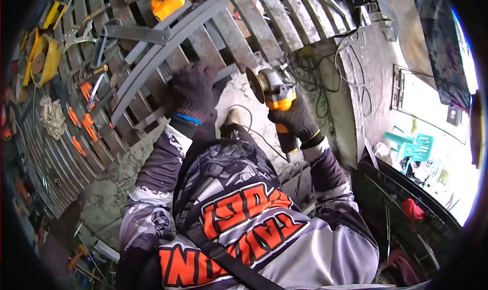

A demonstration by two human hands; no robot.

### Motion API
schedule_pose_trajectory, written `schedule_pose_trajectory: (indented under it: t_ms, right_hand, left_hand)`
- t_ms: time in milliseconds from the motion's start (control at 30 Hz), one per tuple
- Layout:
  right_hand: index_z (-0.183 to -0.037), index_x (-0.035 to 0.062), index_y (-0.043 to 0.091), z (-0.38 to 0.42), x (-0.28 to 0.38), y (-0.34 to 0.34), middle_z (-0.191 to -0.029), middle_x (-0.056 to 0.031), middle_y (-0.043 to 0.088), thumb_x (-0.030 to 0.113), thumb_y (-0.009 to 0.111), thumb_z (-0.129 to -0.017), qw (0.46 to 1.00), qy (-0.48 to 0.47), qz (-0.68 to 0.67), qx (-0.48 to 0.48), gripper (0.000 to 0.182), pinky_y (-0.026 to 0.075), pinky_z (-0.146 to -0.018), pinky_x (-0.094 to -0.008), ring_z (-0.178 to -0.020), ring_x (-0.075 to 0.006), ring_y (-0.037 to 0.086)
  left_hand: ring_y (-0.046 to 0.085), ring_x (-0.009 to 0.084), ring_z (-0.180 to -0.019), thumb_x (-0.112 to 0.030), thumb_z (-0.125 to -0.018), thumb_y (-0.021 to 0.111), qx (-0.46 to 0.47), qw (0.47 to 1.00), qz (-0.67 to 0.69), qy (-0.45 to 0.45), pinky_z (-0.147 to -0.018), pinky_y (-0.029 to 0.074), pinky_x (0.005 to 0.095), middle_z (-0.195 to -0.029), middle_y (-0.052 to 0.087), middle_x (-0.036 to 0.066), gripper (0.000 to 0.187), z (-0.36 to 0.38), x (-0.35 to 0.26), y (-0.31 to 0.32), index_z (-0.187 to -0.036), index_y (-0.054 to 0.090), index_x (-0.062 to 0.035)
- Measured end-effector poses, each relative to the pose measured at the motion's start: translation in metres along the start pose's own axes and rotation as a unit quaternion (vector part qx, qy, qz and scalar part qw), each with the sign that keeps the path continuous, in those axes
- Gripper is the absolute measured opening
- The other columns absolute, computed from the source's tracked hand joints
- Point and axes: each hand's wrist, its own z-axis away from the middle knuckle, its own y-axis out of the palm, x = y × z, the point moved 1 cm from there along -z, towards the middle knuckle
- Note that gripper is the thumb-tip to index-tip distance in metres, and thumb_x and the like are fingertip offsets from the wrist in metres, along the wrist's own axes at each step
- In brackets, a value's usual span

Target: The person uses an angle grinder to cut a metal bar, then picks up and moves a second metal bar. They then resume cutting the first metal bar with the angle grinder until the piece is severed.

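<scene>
My right hand [301,118], in a dark knit glove, is wrapped round the body of a yellow and black angle grinder [280,98]. The grinder's disc [255,86] faces left, toward my other hand, with a gap between them. My left hand [195,89], also gloved, is closed at the edge of the slatted metal bench. A short grey metal bar [225,72] sticks out to the right from its fingers; the rest of the bar is hidden by the glove.
Long curved steel strips [173,43] lie across the slatted bench [206,46]. Orange clamps [89,126], a yellow tape measure [168,4] and a hinged flat metal piece [136,34] lie on it. Cables [325,71] hang at right, near a green chair [414,145].
</scene>
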Motion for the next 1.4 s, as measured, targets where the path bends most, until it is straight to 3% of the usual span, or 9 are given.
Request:
schedule_pose_trajectory:
  t_ms: [67, 200, 433, 533, 767, 933, 1067, 1133, 1400]
  right_hand:
    - [-0.137, 0.0038, 0.052, 0.006, 0.016, -0.002, -0.114, -0.009, 0.069, 0.012, 0.089, -0.064, 1.0, 0.012, -0.006, 0.0, 0.082, 0.056, -0.09, -0.0365, -0.101, -0.0195, 0.065]
    - [-0.133, 0.0031, 0.053, 0.0, 0.0, 0.005, -0.112, -0.0094, 0.069, 0.013, 0.088, -0.064, 0.999, 0.027, -0.01, 0.024, 0.078, 0.056, -0.09, -0.0361, -0.1, -0.0194, 0.066]
    - [-0.13, 0.003, 0.055, -0.004, 0.001, 0.007, -0.109, -0.009, 0.069, 0.012, 0.088, -0.064, 0.999, -0.025, -0.021, 0.035, 0.075, 0.056, -0.087, -0.0365, -0.096, -0.0193, 0.066]
    - [-0.13, 0.0032, 0.056, 0.0, 0.001, 0.004, -0.111, -0.0092, 0.069, 0.011, 0.088, -0.065, 0.999, 0.001, -0.028, 0.039, 0.073, 0.056, -0.088, -0.0362, -0.097, -0.0186, 0.066]
    - [-0.124, 0.0048, 0.063, 0.006, -0.005, 0.006, -0.106, -0.0043, 0.07, 0.009, 0.087, -0.069, 0.999, -0.032, -0.033, 0.027, 0.061, 0.057, -0.085, -0.0348, -0.093, -0.0172, 0.067]
    - [-0.125, 0.0037, 0.063, 0.005, -0.004, 0.006, -0.106, -0.006, 0.072, 0.011, 0.088, -0.068, 0.999, -0.022, -0.004, 0.029, 0.062, 0.058, -0.084, -0.0355, -0.093, -0.018, 0.068]
    - [-0.125, 0.0029, 0.062, 0.002, -0.008, 0.005, -0.106, -0.0066, 0.072, 0.013, 0.089, -0.068, 0.999, -0.01, -0.001, 0.04, 0.064, 0.058, -0.084, -0.0354, -0.093, -0.018, 0.068]
    - [-0.137, 0.0026, 0.053, -0.001, -0.009, 0.006, -0.113, -0.0097, 0.069, 0.013, 0.088, -0.064, 0.998, 0.019, -0.016, 0.055, 0.082, 0.056, -0.091, -0.0365, -0.1, -0.0201, 0.066]
    - [-0.135, 0.0033, 0.052, -0.009, -0.007, 0.007, -0.111, -0.0107, 0.069, 0.013, 0.088, -0.065, 0.998, -0.016, 0.032, 0.054, 0.079, 0.057, -0.089, -0.037, -0.098, -0.0204, 0.066]
  left_hand:
    - [0.065, 0.0384, -0.107, -0.037, -0.082, 0.08, -0.058, 0.998, -0.009, 0.031, -0.086, 0.051, 0.0562, -0.114, 0.067, 0.014, 0.038, -0.002, -0.003, -0.008, -0.109, 0.072, -0.0125]
    - [0.068, 0.0401, -0.091, -0.036, -0.082, 0.079, -0.117, 0.991, 0.004, 0.061, -0.076, 0.054, 0.0532, -0.099, 0.068, 0.016, 0.036, -0.001, 0.002, 0.005, -0.106, 0.072, -0.0102]
    - [0.065, 0.0362, -0.101, -0.035, -0.087, 0.071, -0.072, 0.996, 0.04, 0.029, -0.084, 0.05, 0.0518, -0.105, 0.068, 0.012, 0.029, 0.002, -0.007, -0.007, -0.109, 0.072, -0.0167]
    - [0.066, 0.0376, -0.094, -0.035, -0.086, 0.071, -0.133, 0.99, -0.044, 0.03, -0.083, 0.05, 0.0532, -0.1, 0.069, 0.012, 0.03, 0.014, -0.013, -0.005, -0.106, 0.072, -0.013]
    - [0.063, 0.0372, -0.101, -0.029, -0.083, 0.074, -0.18, 0.983, 0.017, -0.018, -0.088, 0.048, 0.0526, -0.102, 0.069, 0.011, 0.029, 0.021, -0.019, 0.002, -0.108, 0.07, -0.0148]
    - [0.064, 0.0342, -0.099, -0.035, -0.082, 0.075, -0.196, 0.98, 0.025, -0.026, -0.087, 0.048, 0.0526, -0.1, 0.068, 0.009, 0.028, 0.017, -0.016, 0.006, -0.101, 0.068, -0.0168]
    - [0.064, 0.04, -0.095, -0.029, -0.081, 0.077, -0.133, 0.99, 0.03, -0.023, -0.085, 0.05, 0.0523, -0.102, 0.068, 0.014, 0.033, 0.015, -0.011, 0.005, -0.107, 0.068, -0.0098]
    - [0.064, 0.0401, -0.095, -0.029, -0.081, 0.077, -0.129, 0.991, 0.031, -0.02, -0.084, 0.05, 0.0525, -0.102, 0.068, 0.014, 0.034, 0.015, -0.011, 0.007, -0.108, 0.068, -0.0097]
    - [0.064, 0.0393, -0.097, -0.026, -0.078, 0.08, -0.189, 0.98, 0.057, 0.01, -0.085, 0.051, 0.0517, -0.103, 0.067, 0.013, 0.038, 0.019, -0.013, 0.012, -0.112, 0.071, -0.0104]
